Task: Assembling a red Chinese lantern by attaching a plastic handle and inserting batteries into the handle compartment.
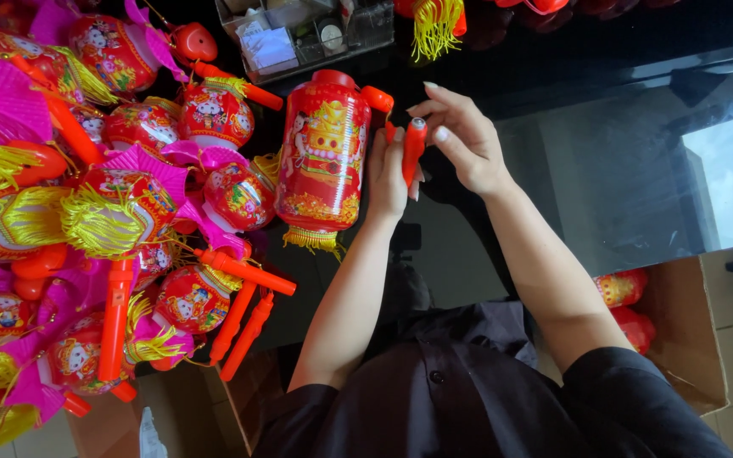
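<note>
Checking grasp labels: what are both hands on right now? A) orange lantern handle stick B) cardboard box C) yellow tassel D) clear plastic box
A: the left hand wraps the orange handle stick and the right hand pinches its top end, beside the tall red lantern; the tassels and boxes lie apart from both hands.

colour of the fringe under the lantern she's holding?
Gold-yellow fringe under the red lantern; head view.

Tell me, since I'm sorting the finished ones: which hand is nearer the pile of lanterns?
Left. The left hand grips the orange stick beside the tall red lantern, next to the lantern pile. The right hand pinches the stick's top, farther away.
</note>
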